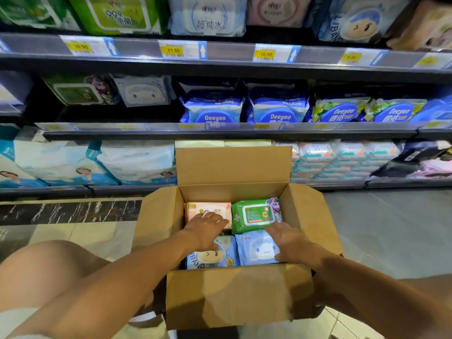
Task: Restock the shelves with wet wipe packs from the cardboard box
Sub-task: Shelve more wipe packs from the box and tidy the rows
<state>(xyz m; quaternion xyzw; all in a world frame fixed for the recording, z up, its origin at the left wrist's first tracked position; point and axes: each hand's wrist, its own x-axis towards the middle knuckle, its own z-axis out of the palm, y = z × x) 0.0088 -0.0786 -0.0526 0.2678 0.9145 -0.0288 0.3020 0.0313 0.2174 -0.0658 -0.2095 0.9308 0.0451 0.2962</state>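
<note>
Inside cardboard box point(234, 294): left hand point(205, 232) fingers spread over pink wipe pack point(208, 209); right hand point(291, 241) fingers straight, touching green wipe pack point(254, 214).

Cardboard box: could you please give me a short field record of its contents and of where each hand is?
box: brown cardboard box, flaps open, on the floor before the shelves
far row: pink wipe pack left, green wipe pack right
near row: blue pack with yellow cartoon face left, pale blue pack with white cartoon face right
left hand: open, fingers over the pink wipe pack
right hand: open, fingertips at the green wipe pack's near edge
held: nothing visibly
</note>
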